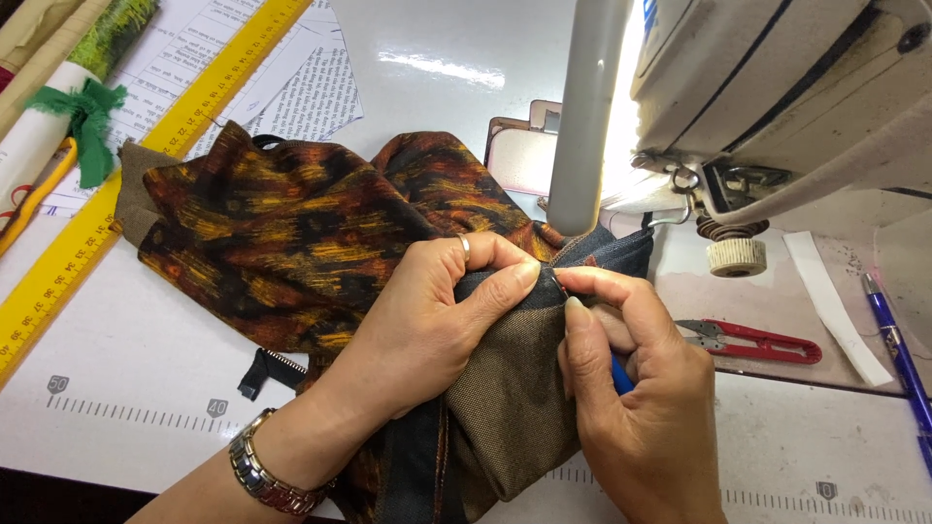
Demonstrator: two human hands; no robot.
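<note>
Brown-and-orange patterned fabric (291, 233) bunched below the sewing machine (777, 87): your left hand (427, 311) pinches its dark seam taut while your right hand (631, 388), fingertips pressed together, works a blue-handled tool (621, 376) there.

White printed paper sheets (291, 82) lie at the table's far left, under the yellow ruler (146, 146).

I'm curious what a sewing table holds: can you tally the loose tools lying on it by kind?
Yellow rulers: 1
Red thread snips: 1
Blue pens: 1
Total: 3
A small blue-handled tool sits in the right hand, not on the table; the left hand pinches the fabric.
</note>
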